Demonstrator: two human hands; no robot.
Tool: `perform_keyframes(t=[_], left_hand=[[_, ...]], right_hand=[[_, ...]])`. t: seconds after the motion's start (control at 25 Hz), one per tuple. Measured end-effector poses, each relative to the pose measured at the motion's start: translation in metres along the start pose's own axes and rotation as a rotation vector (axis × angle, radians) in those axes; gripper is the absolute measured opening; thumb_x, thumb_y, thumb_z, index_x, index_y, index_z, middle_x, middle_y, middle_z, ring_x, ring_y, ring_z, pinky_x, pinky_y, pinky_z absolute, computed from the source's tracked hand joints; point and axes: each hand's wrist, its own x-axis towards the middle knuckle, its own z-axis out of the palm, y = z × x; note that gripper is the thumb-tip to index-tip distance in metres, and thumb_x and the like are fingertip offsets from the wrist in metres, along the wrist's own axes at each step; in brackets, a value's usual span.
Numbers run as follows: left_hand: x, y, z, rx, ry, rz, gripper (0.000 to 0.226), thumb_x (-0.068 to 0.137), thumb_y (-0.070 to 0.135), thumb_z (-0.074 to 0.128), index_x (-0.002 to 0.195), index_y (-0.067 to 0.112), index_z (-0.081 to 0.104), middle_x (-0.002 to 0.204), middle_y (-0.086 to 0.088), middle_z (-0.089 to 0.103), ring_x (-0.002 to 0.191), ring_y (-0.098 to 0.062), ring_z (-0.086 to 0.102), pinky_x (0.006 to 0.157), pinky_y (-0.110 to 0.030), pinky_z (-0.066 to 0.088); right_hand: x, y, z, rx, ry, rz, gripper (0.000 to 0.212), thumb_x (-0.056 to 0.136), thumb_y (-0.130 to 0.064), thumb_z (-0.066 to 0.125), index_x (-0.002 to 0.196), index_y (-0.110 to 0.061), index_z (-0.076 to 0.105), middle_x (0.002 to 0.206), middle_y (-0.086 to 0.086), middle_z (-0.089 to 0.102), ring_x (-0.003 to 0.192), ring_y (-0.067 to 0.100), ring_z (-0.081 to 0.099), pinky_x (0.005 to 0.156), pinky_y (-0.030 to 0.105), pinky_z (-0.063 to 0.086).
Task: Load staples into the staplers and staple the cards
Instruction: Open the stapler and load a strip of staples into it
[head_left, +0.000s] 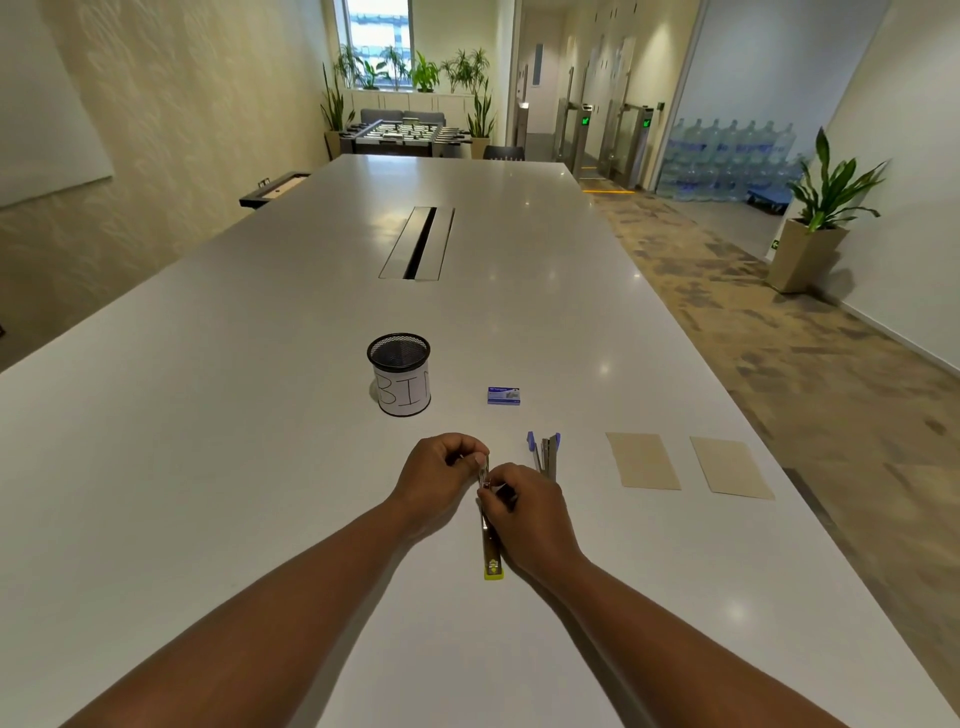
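Note:
A yellow-ended stapler (491, 556) lies swung open on the white table (260, 415), its long axis pointing away from me. My left hand (441, 473) pinches its far end, fingers closed on the metal part. My right hand (530, 514) grips the stapler's middle from the right, fingertips at the magazine. A blue stapler (544, 453) lies open just to the right of my hands. A small blue staple box (503, 395) sits behind it. Two tan cards (643, 460) (731, 467) lie flat to the right.
A black mesh cup (399, 374) with a white label reading "BIN" stands behind my left hand. A cable slot (418, 243) runs down the table's middle. The table's right edge (810, 499) drops to carpeted floor.

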Motion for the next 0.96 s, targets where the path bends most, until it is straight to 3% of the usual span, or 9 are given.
perform_keyframes(t=[0.12,0.24,0.4,0.6,0.96], left_hand=[[-0.0016,-0.0002,0.0013,0.06,0.021,0.014,0.019,0.093,0.003,0.069,0.088,0.019,0.078,0.088,0.005,0.078,0.087,-0.008,0.074,0.072,-0.014,0.056],[-0.001,-0.001,0.0009,0.141,0.048,0.037,0.017,0.092,0.008,0.071,0.087,0.022,0.078,0.087,0.008,0.079,0.087,-0.005,0.074,0.072,-0.015,0.056],[0.0,-0.002,0.0018,0.142,0.031,0.031,0.018,0.091,0.01,0.073,0.082,0.024,0.08,0.089,0.007,0.08,0.091,-0.007,0.075,0.082,-0.023,0.059],[0.0014,-0.0037,0.0004,0.013,0.018,-0.02,0.015,0.09,0.004,0.073,0.085,0.016,0.081,0.093,-0.004,0.08,0.097,-0.02,0.076,0.087,-0.034,0.061],[-0.0005,-0.0051,0.0034,0.248,0.041,0.004,0.012,0.087,0.009,0.075,0.088,0.02,0.081,0.093,0.001,0.078,0.094,-0.014,0.074,0.093,-0.046,0.059]], right_hand=[[0.0,0.0013,-0.0005,0.013,0.005,0.002,0.01,0.09,-0.026,0.067,0.082,-0.026,0.061,0.072,-0.008,0.061,0.07,0.01,0.057,0.063,0.033,0.052],[0.0004,0.0017,-0.0008,0.021,-0.001,0.008,0.009,0.09,-0.025,0.067,0.082,-0.023,0.062,0.073,-0.007,0.061,0.071,0.011,0.057,0.065,0.037,0.052],[-0.0001,0.0012,-0.0011,0.026,0.006,-0.007,0.01,0.09,-0.024,0.067,0.081,-0.022,0.062,0.071,-0.007,0.06,0.07,0.012,0.056,0.064,0.038,0.052],[0.0004,0.0014,-0.0007,0.041,0.001,0.007,0.01,0.09,-0.025,0.067,0.081,-0.024,0.062,0.071,-0.007,0.06,0.07,0.012,0.057,0.065,0.038,0.053],[0.0003,0.0009,-0.0011,0.05,-0.003,0.025,0.01,0.09,-0.026,0.065,0.081,-0.023,0.062,0.07,-0.005,0.06,0.067,0.013,0.058,0.064,0.043,0.054]])
